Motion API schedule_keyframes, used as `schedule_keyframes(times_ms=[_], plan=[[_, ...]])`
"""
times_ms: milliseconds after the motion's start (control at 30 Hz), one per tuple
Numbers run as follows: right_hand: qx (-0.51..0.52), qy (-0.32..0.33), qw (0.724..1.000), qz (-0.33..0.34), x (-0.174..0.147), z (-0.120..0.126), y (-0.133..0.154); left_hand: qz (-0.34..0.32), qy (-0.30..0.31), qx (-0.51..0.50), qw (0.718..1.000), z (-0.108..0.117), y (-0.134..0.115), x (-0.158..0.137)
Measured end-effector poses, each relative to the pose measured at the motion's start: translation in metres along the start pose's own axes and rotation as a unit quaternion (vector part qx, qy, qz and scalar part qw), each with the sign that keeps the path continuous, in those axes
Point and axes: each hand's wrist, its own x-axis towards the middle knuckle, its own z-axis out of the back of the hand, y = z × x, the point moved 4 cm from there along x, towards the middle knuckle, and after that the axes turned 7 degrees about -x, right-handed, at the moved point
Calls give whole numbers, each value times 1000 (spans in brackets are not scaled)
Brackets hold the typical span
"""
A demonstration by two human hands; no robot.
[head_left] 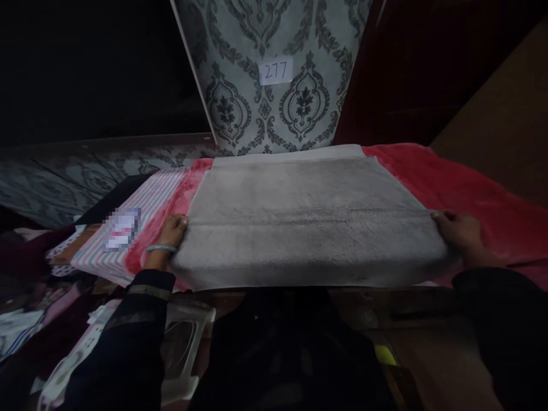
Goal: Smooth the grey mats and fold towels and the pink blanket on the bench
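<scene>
A grey plush towel (299,194) lies spread on the surface in front of me, with a crease running across it from side to side. My left hand (173,231) pinches its left edge at the end of that crease; a pale bracelet circles the wrist. At the opposite edge, my right hand (460,233) has its thumb and fingers closed on the cloth. The near part of the towel hangs over the front edge. Beneath it a white layer (334,152) shows along the back, over a red plush blanket (475,188).
To the left lies a striped cloth (160,191) with a blurred item (122,229) on it. A dark screen (94,68) stands behind at left. Patterned wallpaper bears a paper marked 277 (276,71). A white plastic stool (184,342) and heaped clothes are at lower left.
</scene>
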Motion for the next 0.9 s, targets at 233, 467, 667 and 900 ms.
schedule_keyframes(times_ms=[233,467,667,900], plan=[[21,-45,917,395,-80,-18,114,-235,16,31,971,-34,-121,-35],[40,38,844,533,-164,-85,224,-328,177,82,924,-123,-237,-54],[18,28,842,539,-138,-87,195,-283,166,119,937,-127,-205,-35],[4,22,865,501,-86,-58,122,-285,151,56,945,-91,-133,-20]])
